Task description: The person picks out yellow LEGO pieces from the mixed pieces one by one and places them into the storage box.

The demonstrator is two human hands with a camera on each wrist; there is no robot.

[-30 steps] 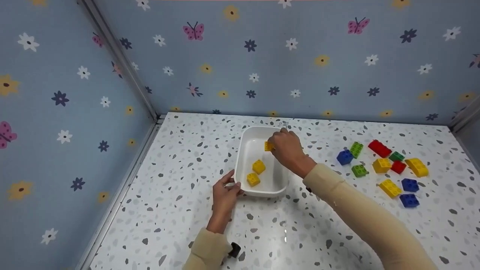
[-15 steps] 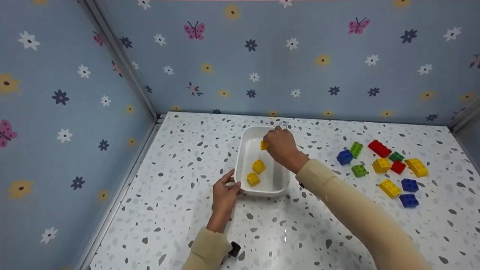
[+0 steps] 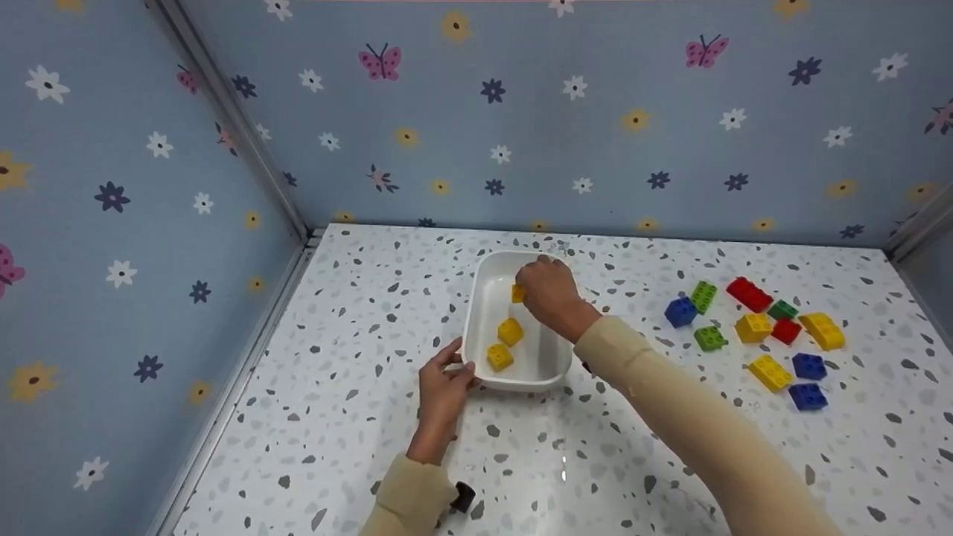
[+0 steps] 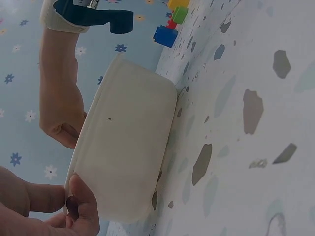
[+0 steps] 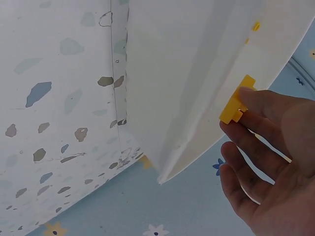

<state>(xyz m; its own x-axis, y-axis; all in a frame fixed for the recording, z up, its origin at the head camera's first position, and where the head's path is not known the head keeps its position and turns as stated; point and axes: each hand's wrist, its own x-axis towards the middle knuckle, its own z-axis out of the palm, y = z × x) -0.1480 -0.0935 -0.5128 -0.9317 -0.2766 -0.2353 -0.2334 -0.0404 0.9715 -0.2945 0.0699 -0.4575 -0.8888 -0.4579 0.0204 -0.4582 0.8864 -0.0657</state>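
- Inside the tray [image 3: 521,385], two yellow bricks [image 3: 499,357] are already lying.
- Over its far half, a third brick [image 5: 231,107] is being pinched by the right hand [image 3: 549,289], thumb against fingertips; apparently not yet being released.
- At near left, the tray is being gripped by the left hand [image 3: 443,387], fingers curled.
- Rightward, eleven mixed bricks [image 3: 770,372] are lying loose, seemingly undealt with.

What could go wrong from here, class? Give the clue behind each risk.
The yellow brick is held in a pinch by the right grip, so it might slip and drop. The left grip holds the white tray at one corner, so a knock could swing it and shift the two yellow bricks inside.
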